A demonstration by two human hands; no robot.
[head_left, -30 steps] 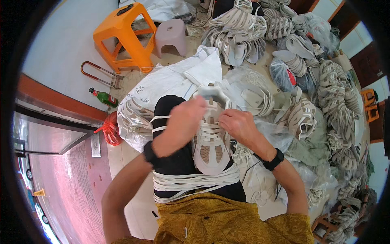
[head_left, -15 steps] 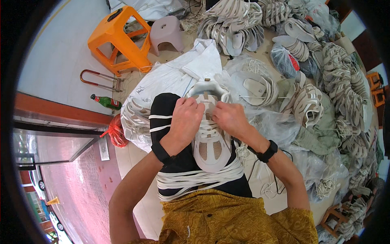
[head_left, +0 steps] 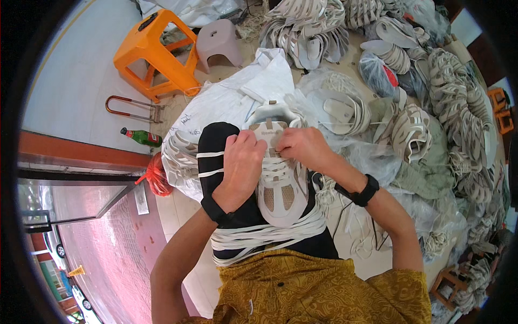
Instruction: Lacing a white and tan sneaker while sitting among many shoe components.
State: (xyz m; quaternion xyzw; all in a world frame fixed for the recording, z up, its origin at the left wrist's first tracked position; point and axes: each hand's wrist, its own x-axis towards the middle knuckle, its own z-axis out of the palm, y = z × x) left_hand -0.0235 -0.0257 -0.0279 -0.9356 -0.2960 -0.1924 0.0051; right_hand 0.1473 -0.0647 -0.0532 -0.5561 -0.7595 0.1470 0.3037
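Note:
A beige and white sneaker (head_left: pixel 280 197) rests on my lap, toe toward me, its white shoelace (head_left: pixel 276 171) crossing the lower part of the tongue. My left hand (head_left: pixel 243 164) is closed on the left upper edge of the sneaker, fingers bent at the eyelets. On the opposite side, the fingertips of my right hand (head_left: pixel 305 148) pinch by the tongue at the top lace rows, seemingly on the lace; the exact grip is partly hidden. Loose white laces (head_left: pixel 270 235) lie in a bundle across my dark trousers. Two lace strands cross my left knee.
A white sack (head_left: pixel 216 102) lies beyond my knees. Many stacked shoe uppers (head_left: pixel 458 102) and plastic bags fill the right side. An orange stool (head_left: pixel 156 54), a grey stool (head_left: pixel 216 43), a green bottle (head_left: pixel 141 136) and a red bag (head_left: pixel 158 175) stand or lie at left.
My right hand has moved slightly down and right, and both hands have parted a little, uncovering more of the tongue. The sneaker stays in nearly the same place.

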